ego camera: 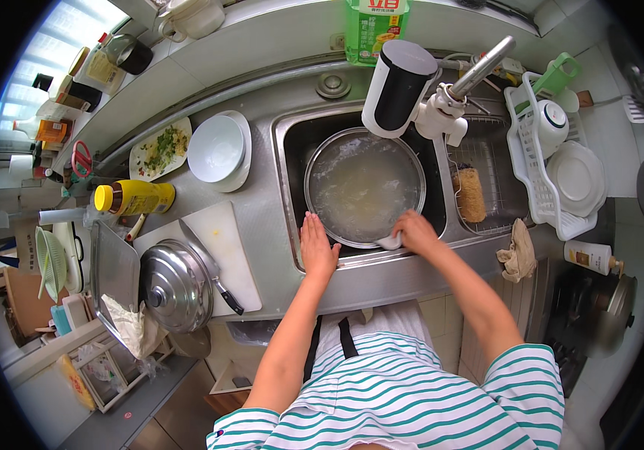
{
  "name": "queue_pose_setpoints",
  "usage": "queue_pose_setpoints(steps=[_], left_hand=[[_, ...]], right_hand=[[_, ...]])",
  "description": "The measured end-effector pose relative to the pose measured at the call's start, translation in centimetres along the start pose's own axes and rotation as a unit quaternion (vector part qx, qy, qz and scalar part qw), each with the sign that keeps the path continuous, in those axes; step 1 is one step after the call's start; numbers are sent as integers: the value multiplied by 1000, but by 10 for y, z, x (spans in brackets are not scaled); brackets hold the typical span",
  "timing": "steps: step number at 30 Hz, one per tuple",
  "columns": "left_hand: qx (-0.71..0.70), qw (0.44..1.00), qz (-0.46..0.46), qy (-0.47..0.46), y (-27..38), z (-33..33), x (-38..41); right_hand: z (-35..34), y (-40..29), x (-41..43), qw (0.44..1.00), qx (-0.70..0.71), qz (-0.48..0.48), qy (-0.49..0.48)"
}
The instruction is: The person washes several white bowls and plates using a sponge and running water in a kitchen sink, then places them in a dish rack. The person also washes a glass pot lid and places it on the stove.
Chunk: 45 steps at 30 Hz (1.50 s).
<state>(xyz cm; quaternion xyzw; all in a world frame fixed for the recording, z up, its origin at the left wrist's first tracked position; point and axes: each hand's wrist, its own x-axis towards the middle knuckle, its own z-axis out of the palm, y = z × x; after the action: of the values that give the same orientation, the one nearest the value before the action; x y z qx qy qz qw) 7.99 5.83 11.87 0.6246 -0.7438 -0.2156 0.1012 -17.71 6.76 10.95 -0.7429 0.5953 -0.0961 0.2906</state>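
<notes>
A round metal pan point(364, 185) filled with cloudy water sits in the left basin of the steel sink. My left hand point(317, 247) lies flat at the pan's lower left side, fingers straight and close together, holding nothing that I can see. At the pan's near right rim, my right hand point(413, 230) grips a white cloth or pad point(390, 242) pressed against the metal. The faucet point(437, 115), with a black and white unit beside it, hangs over the basin's far right part. The pan's underside is hidden.
Left of the sink are a white cutting board point(237, 253) with a kitchen knife point(209, 261), a metal lid point(173, 287), a white bowl point(216, 149) and a yellow bottle point(144, 197). A white dish rack point(535, 169) stands right, beyond a loofah point(470, 194) in the other basin.
</notes>
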Motion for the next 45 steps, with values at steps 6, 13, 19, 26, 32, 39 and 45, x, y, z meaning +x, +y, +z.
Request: queue_pose_setpoints(steps=[6,13,19,26,32,39,45], left_hand=[[-17,1000,20,-4,-4,3,2],[36,999,18,-16,-1,3,1],[34,999,0,-19,-2,6,-1],[11,1000,-5,-13,23,6,10],[8,999,-34,-19,9,9,3],[4,1000,-24,-3,17,7,5],[-82,996,21,38,45,-9,20]], right_hand=[[-11,41,30,943,-326,-34,52],[42,-11,54,945,-93,193,-248],[73,2,79,923,66,351,-144],[180,44,119,940,49,280,-190],[142,-7,143,963,22,189,-191],[108,30,113,955,61,202,-206],[82,10,67,830,492,262,23]])
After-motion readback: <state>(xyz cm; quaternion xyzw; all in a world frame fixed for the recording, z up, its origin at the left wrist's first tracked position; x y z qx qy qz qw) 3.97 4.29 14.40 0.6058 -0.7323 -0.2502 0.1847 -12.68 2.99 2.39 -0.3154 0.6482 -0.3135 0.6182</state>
